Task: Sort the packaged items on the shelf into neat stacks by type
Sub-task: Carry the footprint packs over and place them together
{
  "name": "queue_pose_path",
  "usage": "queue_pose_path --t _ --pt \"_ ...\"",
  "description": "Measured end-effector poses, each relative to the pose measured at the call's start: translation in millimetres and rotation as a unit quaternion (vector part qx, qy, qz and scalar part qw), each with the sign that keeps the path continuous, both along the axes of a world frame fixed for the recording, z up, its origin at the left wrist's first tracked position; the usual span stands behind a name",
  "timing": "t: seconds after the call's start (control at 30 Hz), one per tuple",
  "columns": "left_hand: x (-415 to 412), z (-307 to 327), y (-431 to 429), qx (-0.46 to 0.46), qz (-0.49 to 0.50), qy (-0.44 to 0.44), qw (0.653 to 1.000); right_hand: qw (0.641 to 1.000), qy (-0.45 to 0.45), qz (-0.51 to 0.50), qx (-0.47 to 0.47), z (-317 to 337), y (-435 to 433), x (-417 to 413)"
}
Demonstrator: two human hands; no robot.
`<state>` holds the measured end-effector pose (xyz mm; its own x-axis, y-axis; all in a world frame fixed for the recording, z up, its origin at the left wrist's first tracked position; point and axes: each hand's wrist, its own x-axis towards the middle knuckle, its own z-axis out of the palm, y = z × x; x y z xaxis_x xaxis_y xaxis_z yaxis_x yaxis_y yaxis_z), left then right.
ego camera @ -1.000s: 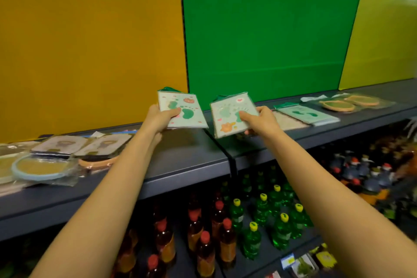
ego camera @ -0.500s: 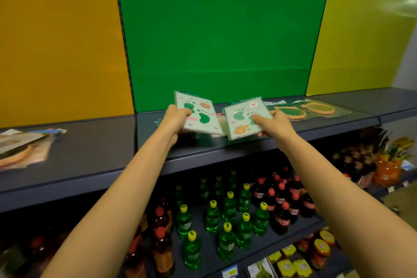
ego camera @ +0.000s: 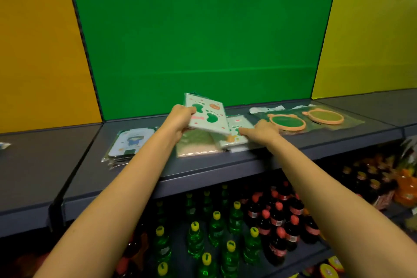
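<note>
My left hand (ego camera: 179,121) grips a pale green footprint packet (ego camera: 206,115), tilted above the dark grey shelf (ego camera: 203,165). A second footprint packet (ego camera: 237,133) lies flat on the shelf, on top of similar packets, with the fingers of my right hand (ego camera: 261,130) pressed on its right edge. Under both sits a beige-green flat packet (ego camera: 196,145). Left of my left arm lies a white packet with a blue cartoon figure (ego camera: 128,144). To the right lie two round orange-rimmed green items in clear bags (ego camera: 286,122), (ego camera: 326,117).
Green, orange and yellow panels back the shelf. A white slip (ego camera: 266,109) lies behind the round items. Below the shelf stand green bottles with yellow caps (ego camera: 216,230) and dark bottles with red caps (ego camera: 277,221). Another packet's corner (ego camera: 3,145) shows at far left.
The view has swung right along the shelf. My right hand has lowered its footprint packet onto the shelf pile. My left hand still holds its packet up, now overlapping the lowered one.
</note>
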<state>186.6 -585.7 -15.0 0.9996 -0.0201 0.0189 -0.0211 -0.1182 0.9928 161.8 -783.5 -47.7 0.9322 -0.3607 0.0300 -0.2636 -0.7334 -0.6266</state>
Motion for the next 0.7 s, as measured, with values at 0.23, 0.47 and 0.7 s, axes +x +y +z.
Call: queue_pose_path --t 0.23,0.47,0.7 --pt "21.7 -7.9 -45.2 0.047 0.019 0.014 0.999 0.995 -0.049 0.052 -0.07 24.2 -29.4 31.0" --pt "8.7 -23.6 -89.9 0.435 0.116 -0.038 0.892 0.979 -0.119 0.157 -0.047 50.0 -39.5 38.8" --pt "-16.7 -18.9 -76.1 0.651 0.217 -0.127 0.716 0.947 -0.139 0.272 -0.102 54.0 -22.7 38.6"
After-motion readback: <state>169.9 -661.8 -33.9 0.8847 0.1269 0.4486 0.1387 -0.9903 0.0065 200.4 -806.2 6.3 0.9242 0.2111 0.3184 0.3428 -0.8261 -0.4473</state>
